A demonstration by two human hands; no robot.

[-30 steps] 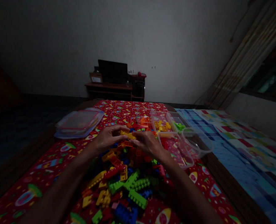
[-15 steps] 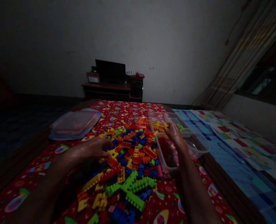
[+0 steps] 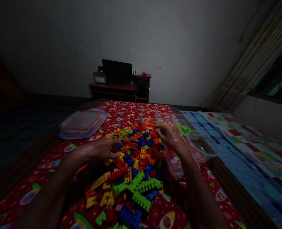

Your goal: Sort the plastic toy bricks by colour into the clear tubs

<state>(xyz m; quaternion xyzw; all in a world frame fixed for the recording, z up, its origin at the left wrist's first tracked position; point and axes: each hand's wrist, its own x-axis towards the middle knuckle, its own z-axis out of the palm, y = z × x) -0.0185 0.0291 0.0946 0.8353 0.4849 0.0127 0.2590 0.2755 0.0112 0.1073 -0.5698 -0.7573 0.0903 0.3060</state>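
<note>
A heap of toy building bricks (image 3: 143, 152) in red, orange, yellow, blue and green lies on the red patterned cloth. At its left edge is my left hand (image 3: 105, 149), thumb and fingers apart around loose bricks, none visibly held. My right hand (image 3: 171, 138) reaches over the heap's right side, fingers parted and bent down, with no brick visible in them. Beneath that wrist is a clear plastic box (image 3: 175, 170), partly hidden by the arm. Behind it, green bricks (image 3: 185, 129) lie in another box, and orange bricks (image 3: 149, 122) in one farther back. Joined green bricks (image 3: 137, 187) lie in front.
Stacked clear lids (image 3: 83, 124) lie at the left of the red cloth (image 3: 121, 109). A rounded clear tub (image 3: 204, 148) stands at the right. Beyond the table are a bed with checked covers (image 3: 245, 152) and a desk with a monitor (image 3: 117, 71).
My right hand has moved left from above the clear boxes to the heap's right side. My left hand stays by the heap's left edge. The whole view has shifted slightly.
</note>
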